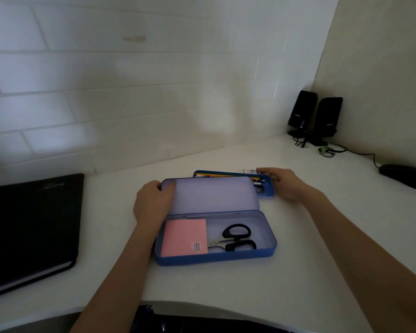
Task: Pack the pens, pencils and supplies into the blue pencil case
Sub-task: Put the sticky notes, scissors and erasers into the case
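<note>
Blue pencil case lies open on the desk, half packed.

At 9 o'clock lies a black folder (31,227). The left hand (151,203) grips the left edge of the raised lid (209,195), thumb on its inner side, probably to keep it open. The pencil case (216,257) sits in the middle; its shallow bottom holds a pink notepad (184,236) and black-handled scissors (235,237). Behind it, at 1 o'clock, the right hand (286,182) touches a blue tray (265,192) of pencils (226,174) with curled fingers; I cannot tell whether they pinch anything.

Both forearms are bare, with no sleeves, rings or watch visible.
</note>
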Demonstrator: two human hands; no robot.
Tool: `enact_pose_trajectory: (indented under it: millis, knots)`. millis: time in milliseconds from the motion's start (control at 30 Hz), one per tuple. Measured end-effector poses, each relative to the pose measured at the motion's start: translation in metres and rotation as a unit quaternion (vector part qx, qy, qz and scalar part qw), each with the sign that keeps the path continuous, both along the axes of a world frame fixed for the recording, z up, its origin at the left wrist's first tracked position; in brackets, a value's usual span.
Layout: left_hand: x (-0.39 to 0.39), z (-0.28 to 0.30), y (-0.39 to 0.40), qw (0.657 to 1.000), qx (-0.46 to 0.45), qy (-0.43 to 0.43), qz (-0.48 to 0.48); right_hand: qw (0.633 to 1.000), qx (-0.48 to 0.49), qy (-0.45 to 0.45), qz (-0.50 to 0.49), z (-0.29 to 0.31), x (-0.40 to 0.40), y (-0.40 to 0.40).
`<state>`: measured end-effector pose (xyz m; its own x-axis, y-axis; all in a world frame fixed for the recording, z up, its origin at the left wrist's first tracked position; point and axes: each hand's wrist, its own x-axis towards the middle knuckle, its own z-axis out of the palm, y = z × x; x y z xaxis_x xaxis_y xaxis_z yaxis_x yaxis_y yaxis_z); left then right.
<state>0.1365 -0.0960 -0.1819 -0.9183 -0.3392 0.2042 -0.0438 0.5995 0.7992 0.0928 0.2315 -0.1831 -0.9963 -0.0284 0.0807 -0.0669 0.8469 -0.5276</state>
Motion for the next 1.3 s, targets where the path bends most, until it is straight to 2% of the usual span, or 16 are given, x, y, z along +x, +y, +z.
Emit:
enact_pose_trajectory:
  millis: [67,200,267,333,433,467,533,600,667,733,833,967,1033,1133,1300]
  knots:
    - [-0.001,0.0,0.001,1.0,-0.006,-0.002,0.001,1.0,0.0,0.019,-0.011,-0.002,-0.002,0.002]
    - [-0.001,0.002,0.003,1.0,-0.017,-0.006,0.01,0.986,0.022,0.142,-0.079,-0.011,0.005,0.004]
    - [-0.001,0.002,0.003,1.0,-0.017,-0.006,0.014,0.984,0.02,0.143,-0.1,-0.007,0.011,0.001]
    - [-0.001,0.002,0.002,1.0,-0.014,-0.003,0.013,0.983,-0.026,0.138,-0.12,0.008,0.021,-0.006]
    - [0.0,0.001,0.003,1.0,-0.009,0.005,0.006,0.962,-0.144,0.186,-0.14,0.036,0.049,-0.024]
    - [0.0,0.001,0.003,1.0,-0.01,0.005,0.005,0.959,-0.174,0.182,-0.13,0.045,0.061,-0.032]
    - [0.0,0.001,0.002,1.0,-0.015,0.003,0.006,0.972,-0.191,0.119,-0.072,0.058,0.089,-0.049]
    - [0.0,0.001,0.001,1.0,-0.019,0.0,0.008,0.987,-0.155,0.047,-0.007,0.059,0.113,-0.065]
    - [0.0,0.001,0.001,1.0,-0.02,0.0,0.006,0.995,-0.092,0.026,0.012,0.054,0.129,-0.075]
    - [0.001,0.002,0.001,1.0,-0.019,0.001,0.005,0.996,-0.083,0.033,0.009,0.047,0.134,-0.079]
    - [0.003,0.002,0.002,1.0,-0.015,0.002,0.004,0.993,-0.072,0.089,0.008,0.046,0.133,-0.079]
    - [0.004,0.003,0.002,1.0,-0.012,0.001,0.002,0.988,0.058,0.067,0.126,0.043,0.131,-0.082]
    - [0.003,0.003,0.002,1.0,-0.013,0.002,0.002,0.978,0.114,0.086,0.153,0.041,0.129,-0.084]
    - [0.003,0.003,0.002,1.0,-0.013,0.001,0.003,0.975,0.123,0.099,0.153,0.039,0.128,-0.085]
    - [0.002,0.003,0.002,1.0,-0.01,-0.008,0.005,0.979,0.135,0.05,0.146,0.044,0.129,-0.086]
